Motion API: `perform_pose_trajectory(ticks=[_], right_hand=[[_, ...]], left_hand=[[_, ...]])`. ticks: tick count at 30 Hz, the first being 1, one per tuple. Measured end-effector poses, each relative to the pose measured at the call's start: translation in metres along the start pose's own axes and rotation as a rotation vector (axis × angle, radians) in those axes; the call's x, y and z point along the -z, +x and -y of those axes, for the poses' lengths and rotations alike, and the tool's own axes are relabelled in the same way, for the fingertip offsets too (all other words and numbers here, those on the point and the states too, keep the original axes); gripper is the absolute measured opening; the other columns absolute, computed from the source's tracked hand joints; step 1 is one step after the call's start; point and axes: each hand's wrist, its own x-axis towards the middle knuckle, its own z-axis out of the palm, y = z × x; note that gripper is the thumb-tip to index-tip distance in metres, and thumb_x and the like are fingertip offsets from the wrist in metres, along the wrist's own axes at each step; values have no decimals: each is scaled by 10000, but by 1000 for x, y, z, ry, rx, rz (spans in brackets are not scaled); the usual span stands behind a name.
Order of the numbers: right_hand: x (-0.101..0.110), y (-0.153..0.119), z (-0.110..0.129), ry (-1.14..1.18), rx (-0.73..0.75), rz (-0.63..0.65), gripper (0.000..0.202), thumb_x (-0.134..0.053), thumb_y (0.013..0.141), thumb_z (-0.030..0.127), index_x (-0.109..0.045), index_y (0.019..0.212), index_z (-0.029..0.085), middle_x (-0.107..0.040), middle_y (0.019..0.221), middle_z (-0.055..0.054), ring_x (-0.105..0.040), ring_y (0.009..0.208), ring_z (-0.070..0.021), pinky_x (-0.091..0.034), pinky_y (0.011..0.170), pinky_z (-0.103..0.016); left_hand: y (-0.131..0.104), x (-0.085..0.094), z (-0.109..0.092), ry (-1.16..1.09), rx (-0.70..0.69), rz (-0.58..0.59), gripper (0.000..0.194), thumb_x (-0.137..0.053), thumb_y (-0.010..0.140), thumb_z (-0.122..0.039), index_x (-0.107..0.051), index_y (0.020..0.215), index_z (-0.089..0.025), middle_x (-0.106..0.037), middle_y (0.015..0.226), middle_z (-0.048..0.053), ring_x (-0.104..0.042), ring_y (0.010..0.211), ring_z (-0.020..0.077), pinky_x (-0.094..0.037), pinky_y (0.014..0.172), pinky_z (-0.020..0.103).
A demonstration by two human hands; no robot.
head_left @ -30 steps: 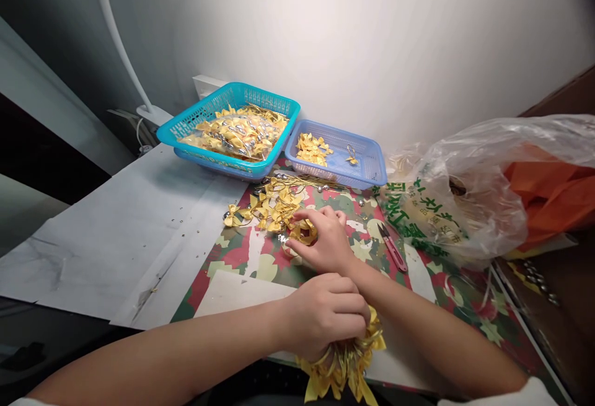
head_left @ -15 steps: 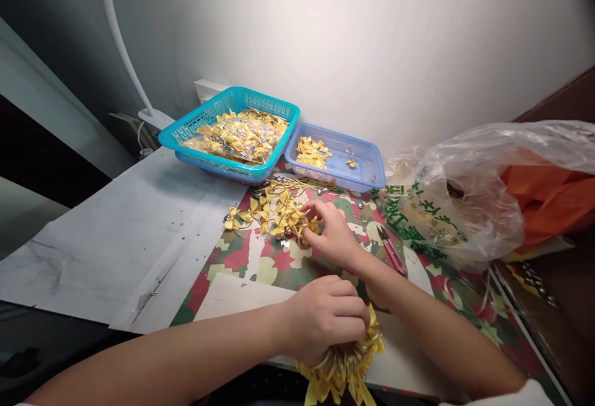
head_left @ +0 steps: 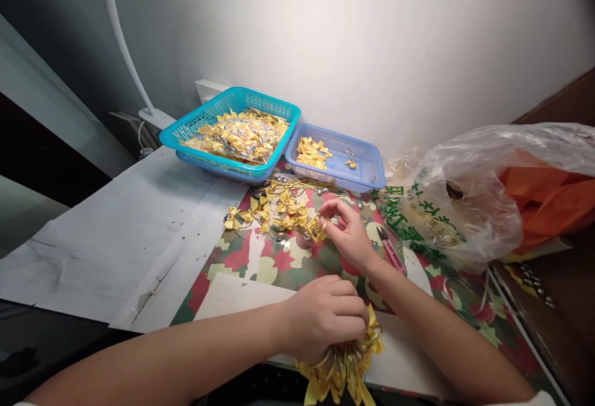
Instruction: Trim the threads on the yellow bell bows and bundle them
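My left hand (head_left: pixel 328 319) is closed around a thick bunch of gold ribbon bows (head_left: pixel 337 381) at the front edge of the table. Their gold cord loops are gathered under my fingers, and the bows fan out below. Farther back, my right hand (head_left: pixel 351 232) pinches a gold ribbon bow (head_left: pixel 318 229) by its thin loop, between thumb and forefinger. Just left of it, a loose pile of gold bows (head_left: pixel 264 211) with loops and silver beads lies on the patterned sheet (head_left: pixel 274 263).
Gold bows fill a turquoise basket (head_left: pixel 171 139) at the back; a smaller blue basket (head_left: pixel 367 176) holds more. Red-handled thread snips (head_left: pixel 393 251) lie right of my right hand. A clear plastic bag (head_left: pixel 474 207) bulges on the right. A white lamp neck (head_left: pixel 123 40) rises at left.
My right hand has drawn back slightly to the right, away from the pile, with a gold bow between its fingertips. My left hand stays on its bunch.
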Motion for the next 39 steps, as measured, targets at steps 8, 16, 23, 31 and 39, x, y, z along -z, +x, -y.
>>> perform_pose_trajectory(ticks=[8,16,23,31,39], right_hand=[[26,-13,-6,-345,36,200,205,-528,667,88,-564,826,212,-611,799,-13,-509,750,-183,-412,709,-338],[24,-5,-1,-274,369,96,247,-490,730,45,-558,900,211,-627,826,-13,-584,744,-159,-464,695,-298],[1,8,-6,-236,540,101,220,-492,789,53,-546,919,223,-620,827,-12,-579,717,-144,-479,658,-266],[-25,22,-11,-175,334,5,188,-559,741,112,-543,898,213,-617,886,-7,-561,576,-100,-468,610,-257],[-31,28,-9,-91,173,105,222,-528,688,97,-551,878,210,-667,803,-6,-587,646,-127,-450,563,-232]], left_hand=[[3,1,0,-9,-17,-35,132,-553,705,-154,-469,796,-200,-686,855,9,-479,695,160,-363,608,323],[-2,-2,1,4,19,68,194,-598,694,-173,-447,810,-215,-695,896,8,-514,710,169,-349,633,337],[-1,-1,0,-5,10,24,138,-580,726,-175,-462,791,-206,-689,854,7,-501,710,166,-349,607,336],[0,-1,0,14,-26,-11,119,-593,721,-160,-491,775,-194,-686,842,10,-482,690,156,-362,594,328],[-1,-1,-1,40,-6,48,193,-643,693,-184,-468,773,-204,-697,888,-5,-516,724,156,-369,625,323]])
